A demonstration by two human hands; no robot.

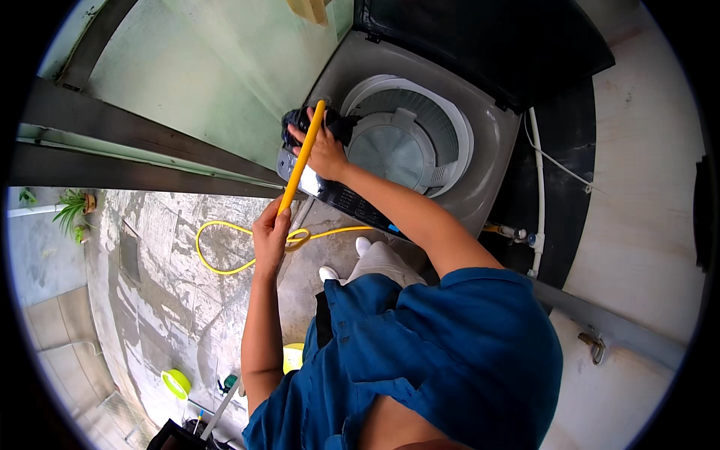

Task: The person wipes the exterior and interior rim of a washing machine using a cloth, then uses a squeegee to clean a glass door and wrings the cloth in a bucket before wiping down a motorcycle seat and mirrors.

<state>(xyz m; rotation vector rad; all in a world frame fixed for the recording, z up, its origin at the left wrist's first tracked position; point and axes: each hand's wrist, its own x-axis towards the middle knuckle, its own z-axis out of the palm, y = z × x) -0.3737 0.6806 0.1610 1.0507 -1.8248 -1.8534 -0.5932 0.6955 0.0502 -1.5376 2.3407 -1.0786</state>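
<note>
My left hand [271, 231] is closed round a yellow hose [302, 156], whose free end points up and away over the washing machine's left corner. Behind that end, my right hand [324, 152] has its fingers on a bunched dark cloth [296, 124] at the machine's left rim. Part of the cloth hangs toward the drum. The top-loading washing machine [484, 172] is grey, and its black lid [487, 45] stands raised. Inside the white ring, the drum [394, 154] shows a pale round bottom. The hose partly hides the right fingers.
A frosted glass panel [202, 67] with a dark frame rises at the left. More yellow hose [217, 271] loops over the wet concrete floor near my white shoes. A lime-green basin [176, 383] lies at the lower left. White pipe [539, 187] and a tap stand right of the machine.
</note>
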